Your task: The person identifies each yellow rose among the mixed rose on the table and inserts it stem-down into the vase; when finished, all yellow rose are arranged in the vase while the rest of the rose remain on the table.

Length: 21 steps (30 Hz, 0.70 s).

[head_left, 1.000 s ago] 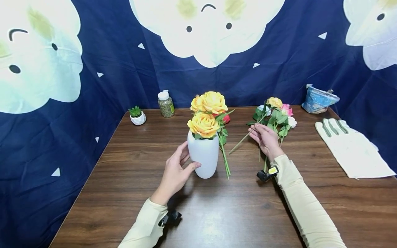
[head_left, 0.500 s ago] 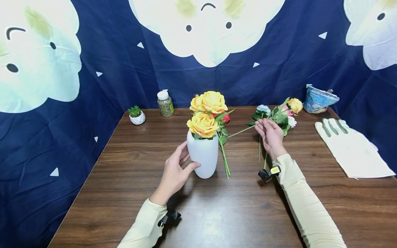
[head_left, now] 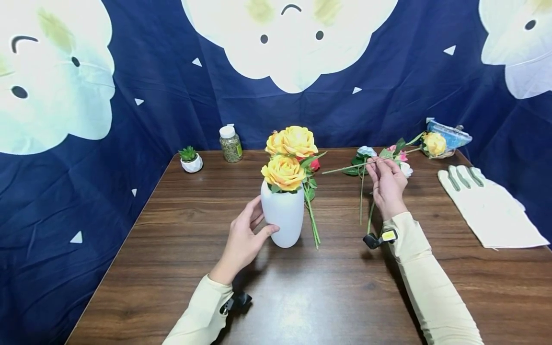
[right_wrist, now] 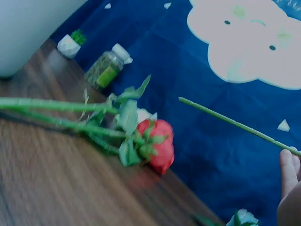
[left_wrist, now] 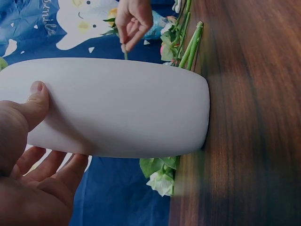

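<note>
My left hand (head_left: 243,239) grips the upright white vase (head_left: 282,218) low on its left side, thumb in front and fingers behind. Large yellow roses (head_left: 283,173) stand in its mouth. Above the table on the right, my right hand (head_left: 388,184) pinches the green stem (right_wrist: 235,123) of an artificial yellow rose (head_left: 434,144). That stem lies nearly level, its cut end pointing left and its bloom right, in front of the blue bag. Under and behind this hand lie a pale blue flower (head_left: 366,152), a pink one and a white flower (head_left: 406,169).
Beside the vase lies a red rose (right_wrist: 161,146) with green stems. A small potted succulent (head_left: 191,161) and a white-capped jar (head_left: 231,145) stand at the back left. At right are a blue bag (head_left: 453,136) and white gloves (head_left: 491,208).
My right hand has moved right and slightly away, turning the yellow rose from steep to nearly level, its bloom swinging right. My left hand and the vase have stayed put.
</note>
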Each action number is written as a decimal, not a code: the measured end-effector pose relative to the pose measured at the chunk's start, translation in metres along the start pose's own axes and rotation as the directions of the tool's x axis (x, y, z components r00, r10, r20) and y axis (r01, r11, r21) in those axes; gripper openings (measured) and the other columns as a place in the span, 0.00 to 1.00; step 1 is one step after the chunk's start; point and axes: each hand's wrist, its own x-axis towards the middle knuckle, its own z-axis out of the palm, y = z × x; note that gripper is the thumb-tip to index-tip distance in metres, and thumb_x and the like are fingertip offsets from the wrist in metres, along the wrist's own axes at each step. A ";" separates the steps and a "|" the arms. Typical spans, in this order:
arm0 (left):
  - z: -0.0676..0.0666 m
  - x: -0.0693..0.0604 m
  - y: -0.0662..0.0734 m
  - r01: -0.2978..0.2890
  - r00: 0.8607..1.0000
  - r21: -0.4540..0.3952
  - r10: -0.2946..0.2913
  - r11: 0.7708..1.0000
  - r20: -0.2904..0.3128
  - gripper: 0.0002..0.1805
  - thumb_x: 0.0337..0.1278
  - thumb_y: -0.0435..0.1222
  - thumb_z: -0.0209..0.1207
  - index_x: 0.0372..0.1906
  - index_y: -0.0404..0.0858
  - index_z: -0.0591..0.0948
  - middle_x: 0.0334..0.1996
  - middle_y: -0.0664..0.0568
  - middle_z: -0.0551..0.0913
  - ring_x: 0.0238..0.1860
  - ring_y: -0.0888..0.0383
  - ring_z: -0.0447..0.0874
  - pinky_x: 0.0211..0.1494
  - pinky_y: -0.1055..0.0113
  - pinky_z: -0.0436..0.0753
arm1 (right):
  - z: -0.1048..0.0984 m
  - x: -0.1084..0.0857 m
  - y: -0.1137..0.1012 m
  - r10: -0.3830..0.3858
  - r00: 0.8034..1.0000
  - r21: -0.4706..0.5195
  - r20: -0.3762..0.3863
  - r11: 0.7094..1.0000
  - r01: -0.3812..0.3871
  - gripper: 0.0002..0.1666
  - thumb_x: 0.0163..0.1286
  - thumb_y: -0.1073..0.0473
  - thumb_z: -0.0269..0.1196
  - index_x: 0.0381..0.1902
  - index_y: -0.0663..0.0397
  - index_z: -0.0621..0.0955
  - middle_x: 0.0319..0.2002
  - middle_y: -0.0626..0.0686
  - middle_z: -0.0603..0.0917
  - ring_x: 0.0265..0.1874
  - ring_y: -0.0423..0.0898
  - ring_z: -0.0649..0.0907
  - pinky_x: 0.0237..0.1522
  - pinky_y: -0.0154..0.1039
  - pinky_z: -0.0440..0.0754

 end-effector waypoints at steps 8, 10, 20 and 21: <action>0.000 0.000 0.000 -0.008 1.000 -0.007 0.008 1.000 0.001 0.41 0.54 0.26 0.73 0.73 0.27 0.68 0.67 0.31 0.75 0.67 0.38 0.78 0.68 0.60 0.82 | 0.022 -0.013 -0.017 -0.013 1.000 0.029 -0.004 0.999 0.013 0.14 0.75 0.77 0.54 0.28 0.65 0.79 0.25 0.57 0.87 0.21 0.43 0.87 0.33 0.32 0.92; 0.000 0.000 0.000 -0.011 1.000 -0.007 0.011 1.000 -0.001 0.41 0.54 0.26 0.73 0.73 0.27 0.68 0.67 0.31 0.75 0.66 0.38 0.78 0.68 0.60 0.82 | 0.027 -0.018 -0.020 -0.019 1.000 0.028 0.006 0.999 0.019 0.14 0.75 0.77 0.53 0.29 0.65 0.79 0.25 0.57 0.87 0.22 0.44 0.88 0.32 0.32 0.92; 0.000 0.000 0.000 -0.021 1.000 -0.007 0.021 1.000 -0.005 0.41 0.53 0.25 0.73 0.72 0.26 0.68 0.66 0.30 0.76 0.66 0.38 0.79 0.67 0.60 0.82 | 0.051 -0.044 -0.039 0.002 0.999 0.090 0.038 0.996 -0.006 0.11 0.76 0.76 0.54 0.32 0.68 0.78 0.26 0.59 0.87 0.27 0.48 0.90 0.33 0.35 0.93; 0.000 0.000 0.000 -0.019 1.000 -0.006 0.019 1.000 -0.005 0.41 0.54 0.25 0.73 0.72 0.26 0.68 0.66 0.30 0.76 0.66 0.38 0.79 0.67 0.60 0.82 | 0.053 -0.047 -0.041 -0.001 0.999 0.098 0.043 0.995 -0.003 0.11 0.76 0.76 0.54 0.32 0.68 0.78 0.26 0.59 0.87 0.26 0.48 0.90 0.33 0.34 0.93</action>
